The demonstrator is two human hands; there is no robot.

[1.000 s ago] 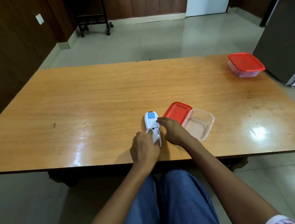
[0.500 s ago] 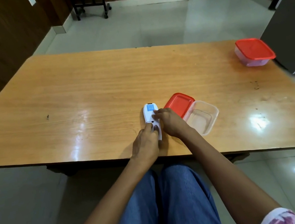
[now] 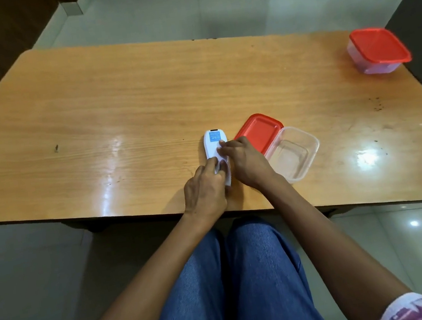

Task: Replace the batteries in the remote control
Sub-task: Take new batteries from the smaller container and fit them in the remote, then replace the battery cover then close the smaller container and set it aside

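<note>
The worktop [image 3: 116, 113] carries a white remote [image 3: 214, 145] lying back-up near its front edge, under both hands. The left hand [image 3: 205, 187] pinches its near end; the right hand [image 3: 245, 160] presses fingertips on the back cover. Just right of that grip sits an open clear tub [image 3: 308, 146]. The remote looks light, rigid, slick plastic; best pinned by its sides while the cover slides
</note>
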